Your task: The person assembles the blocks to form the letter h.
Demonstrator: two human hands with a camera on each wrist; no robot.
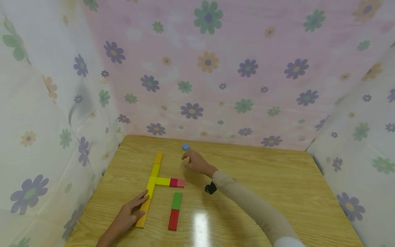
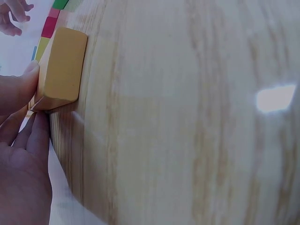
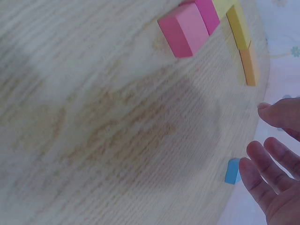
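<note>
A long row of yellow blocks [image 1: 151, 185] lies flat on the table, with an orange block [image 1: 143, 214] at its near end and a second orange block [image 1: 158, 158] at the far end. My left hand [image 1: 124, 218] holds the near orange block with thumb and fingers, as the left wrist view also shows. From the row's middle a yellow block [image 1: 163, 181], a crimson block [image 1: 174, 183] and a pink block [image 1: 181, 183] branch rightward. My right hand [image 1: 197, 162], holding nothing, hovers with relaxed fingers just in front of a small blue block [image 1: 186, 147].
Right of the left hand, a green block [image 1: 177, 201] and a red block [image 1: 174, 220] lie end to end. Flowered sheets [image 1: 210, 96] rise behind the wooden table [image 1: 271, 185] and at both sides. A dark device [image 1: 211, 188] hangs under the right wrist.
</note>
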